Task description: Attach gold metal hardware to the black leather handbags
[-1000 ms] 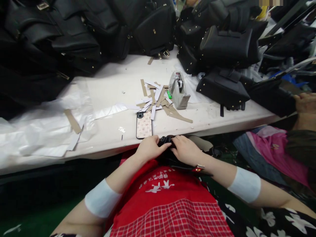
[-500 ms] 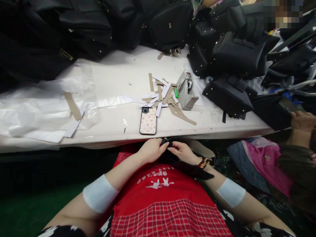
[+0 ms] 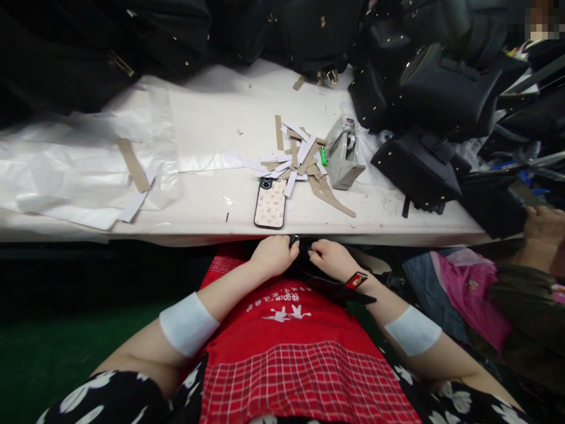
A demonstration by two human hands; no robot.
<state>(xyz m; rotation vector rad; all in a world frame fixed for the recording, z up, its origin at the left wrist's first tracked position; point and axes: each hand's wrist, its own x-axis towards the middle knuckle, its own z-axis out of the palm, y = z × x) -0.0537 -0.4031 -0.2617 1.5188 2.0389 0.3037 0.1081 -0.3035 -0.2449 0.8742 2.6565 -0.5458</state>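
Just under the table's front edge, a black leather-like bag (image 3: 304, 268) rests against my red apron, and most of its shape is hidden by the hands. My left hand (image 3: 274, 256) is closed on its upper edge, with a small shiny metal piece by the thumb. Across a narrow gap, my right hand (image 3: 334, 259) has its fingers curled in on the bag's other side. A red tag with gold (image 3: 356, 280) lies by my right wrist, and a pointed black flap sticks out below it.
On the white table (image 3: 207, 200) lie a patterned phone (image 3: 269, 203), a heap of card strips (image 3: 300, 156) and a grey holder (image 3: 345, 156). Plastic sheeting (image 3: 83, 171) covers the left. Black bags (image 3: 445, 88) crowd the back and right. Another person's hand (image 3: 544, 229) is at far right.
My hands have moved slightly apart, and the right fingers no longer meet the left at the metal piece. The gold buckle by my right wrist has turned out of sight. The view has shifted.
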